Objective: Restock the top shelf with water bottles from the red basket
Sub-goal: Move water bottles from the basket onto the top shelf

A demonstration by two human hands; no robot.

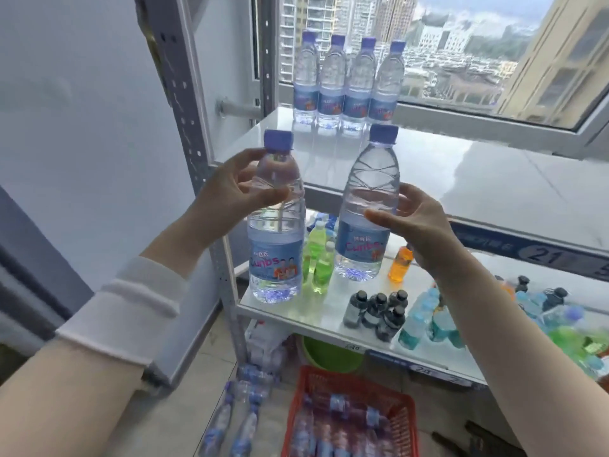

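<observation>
Red basket (pixel 349 387) cut off below

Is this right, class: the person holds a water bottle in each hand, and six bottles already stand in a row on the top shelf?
Not quite. The head view shows four bottles in the row on the top shelf, not six. The rest holds: the left hand grips one water bottle and the right hand another.

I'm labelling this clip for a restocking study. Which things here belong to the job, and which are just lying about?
Job: bottle in left hand, bottle in right hand, red basket, top shelf, four shelved bottles.
Lying about: green bottles, orange bottle, dark bottles, green tub.
</observation>
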